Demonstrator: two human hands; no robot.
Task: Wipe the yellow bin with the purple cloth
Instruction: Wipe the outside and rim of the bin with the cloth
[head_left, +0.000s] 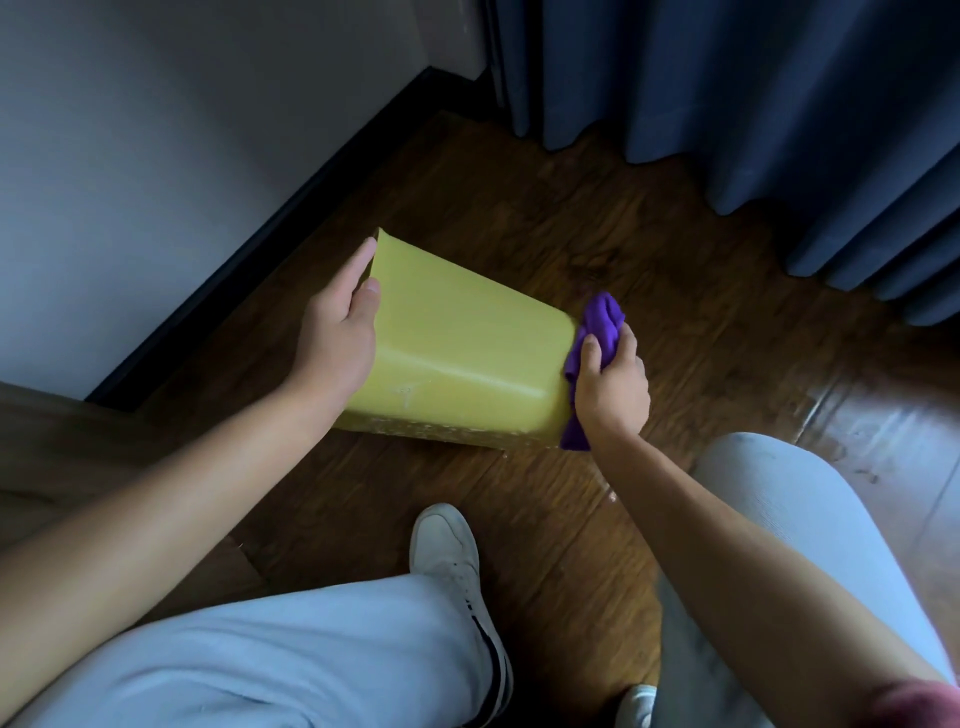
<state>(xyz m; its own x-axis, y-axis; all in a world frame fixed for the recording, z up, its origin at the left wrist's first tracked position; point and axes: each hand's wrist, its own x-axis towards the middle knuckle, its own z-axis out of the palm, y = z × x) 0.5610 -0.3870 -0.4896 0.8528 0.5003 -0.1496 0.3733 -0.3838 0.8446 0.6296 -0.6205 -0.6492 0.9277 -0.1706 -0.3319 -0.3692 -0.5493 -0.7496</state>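
Observation:
The yellow bin (462, 343) lies on its side on the wooden floor, its wide rim end at the left and its narrower base end at the right. My left hand (337, 327) grips the rim end, thumb on the upper face and fingers over the edge. My right hand (610, 379) holds the bunched purple cloth (597, 322) against the bin's base end. Small wet spots show along the bin's lower side.
A white wall with a dark baseboard (291, 208) runs behind the bin at the left. Blue curtains (727, 93) hang at the back right. My knees in light trousers and a white shoe (452, 561) fill the foreground. Wooden floor (675, 249) lies around the bin.

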